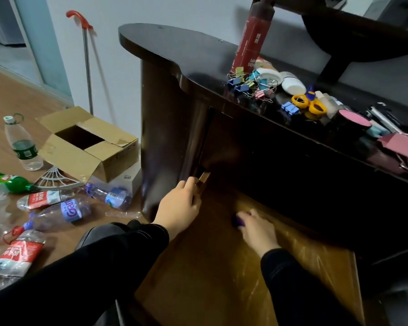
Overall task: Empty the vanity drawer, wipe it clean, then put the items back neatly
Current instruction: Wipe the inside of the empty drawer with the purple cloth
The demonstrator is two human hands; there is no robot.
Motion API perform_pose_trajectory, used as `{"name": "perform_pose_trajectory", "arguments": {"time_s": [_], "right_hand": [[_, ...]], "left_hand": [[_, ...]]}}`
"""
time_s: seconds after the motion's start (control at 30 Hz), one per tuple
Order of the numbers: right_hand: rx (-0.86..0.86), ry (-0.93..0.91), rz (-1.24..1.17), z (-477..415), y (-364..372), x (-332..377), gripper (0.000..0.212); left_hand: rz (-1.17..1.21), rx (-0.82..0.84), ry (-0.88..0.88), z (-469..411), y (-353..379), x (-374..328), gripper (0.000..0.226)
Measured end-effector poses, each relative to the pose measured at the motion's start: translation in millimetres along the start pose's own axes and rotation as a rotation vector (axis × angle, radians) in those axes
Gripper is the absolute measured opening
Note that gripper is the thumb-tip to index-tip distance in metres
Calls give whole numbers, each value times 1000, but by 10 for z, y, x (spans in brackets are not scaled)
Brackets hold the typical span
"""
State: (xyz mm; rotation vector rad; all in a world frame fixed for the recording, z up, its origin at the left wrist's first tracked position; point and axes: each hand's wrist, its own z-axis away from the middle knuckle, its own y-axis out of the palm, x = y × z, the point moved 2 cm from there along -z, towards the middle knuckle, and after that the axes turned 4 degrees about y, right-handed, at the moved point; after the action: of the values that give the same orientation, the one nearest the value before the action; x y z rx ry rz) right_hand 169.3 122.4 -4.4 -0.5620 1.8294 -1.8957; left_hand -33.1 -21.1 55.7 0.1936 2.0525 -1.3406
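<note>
1. Open brown wooden drawer (pixel 210 267), glossy film-lined bottom, under dark glossy worktop (pixel 174 48).
2. Left hand (pixel 179 205) grips its left wall.
3. Right hand (pixel 257 229) clamps small purple object (pixel 238 221) on drawer bottom.
4. Coloured metal binder clips (pixel 245 84) on worktop.

An open brown cardboard box (pixel 87 147) sits on the wooden floor (pixel 0 95), touching a flat white box (pixel 127 178) at its four o'clock. At its nine o'clock stands a clear plastic bottle with a green label (pixel 24 147). At seven o'clock lie a white fan-shaped plastic rake head (pixel 54 178), a green bottle (pixel 14 184) and crushed clear bottles with red or purple labels (pixel 39 198). At twelve o'clock a red-handled metal pole (pixel 87 67) leans on the pale wall (pixel 118 10).
</note>
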Motion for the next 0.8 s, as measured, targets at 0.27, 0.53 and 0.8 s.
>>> {"name": "perform_pose_trajectory", "arguments": {"time_s": [0.27,0.53,0.8], "right_hand": [[-25,101,-30,-88,-101,178,41],[55,-132,-9,373,16,253,43],[-51,189,77,-485,-162,500,39]], "left_hand": [[-3,6,-9,11,-24,-20,32],[-4,16,-9,25,-41,-36,33],[-17,18,-6,5,-20,-40,34]]}}
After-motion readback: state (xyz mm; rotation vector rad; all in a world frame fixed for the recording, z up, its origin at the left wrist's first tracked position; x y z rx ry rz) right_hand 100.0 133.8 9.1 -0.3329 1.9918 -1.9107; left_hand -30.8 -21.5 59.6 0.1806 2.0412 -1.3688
